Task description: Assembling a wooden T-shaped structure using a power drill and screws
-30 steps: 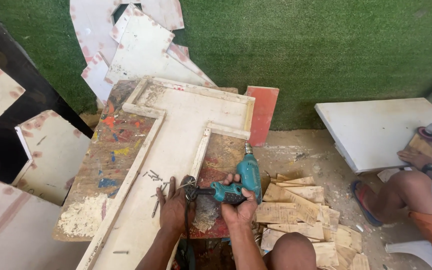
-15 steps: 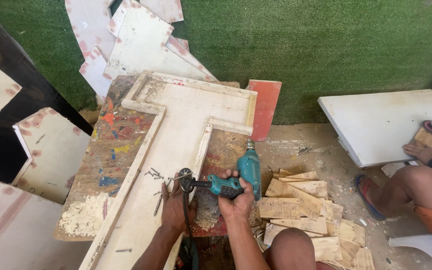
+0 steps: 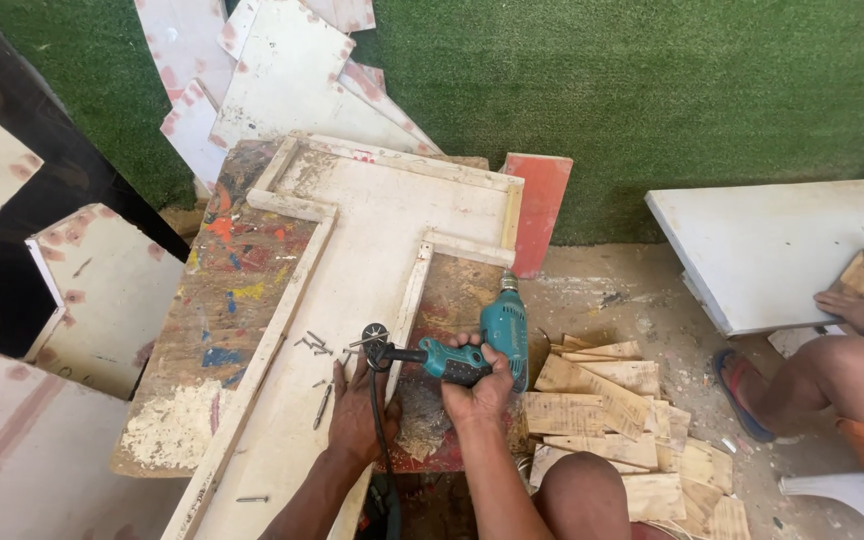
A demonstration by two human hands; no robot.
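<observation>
Head view, looking down on a paint-stained desk [image 3: 217,300] that carries a large white T-shaped panel [image 3: 372,250] edged with thin wooden strips. Right hand [image 3: 477,385] is wrapped around the grip of a teal power drill [image 3: 487,340], whose body lies sideways over the desk's near right part, with the chuck [image 3: 376,345] pointing left at the strip [image 3: 410,310] that runs along the right side of the panel's stem. Left hand [image 3: 357,410] lies flat, fingers spread, on the panel just beside the chuck, apparently steadying the work. Strips already border the upper arms and both sides of the stem, so the framing appears largely in place; fastening seems to be under way, since loose screws [image 3: 314,345] lie scattered on the panel near the chuck and one more lies toward the desk's near edge. Cut wooden offcuts [image 3: 602,400] are piled on the floor to the right, where another person's leg [image 3: 842,370] shows.
</observation>
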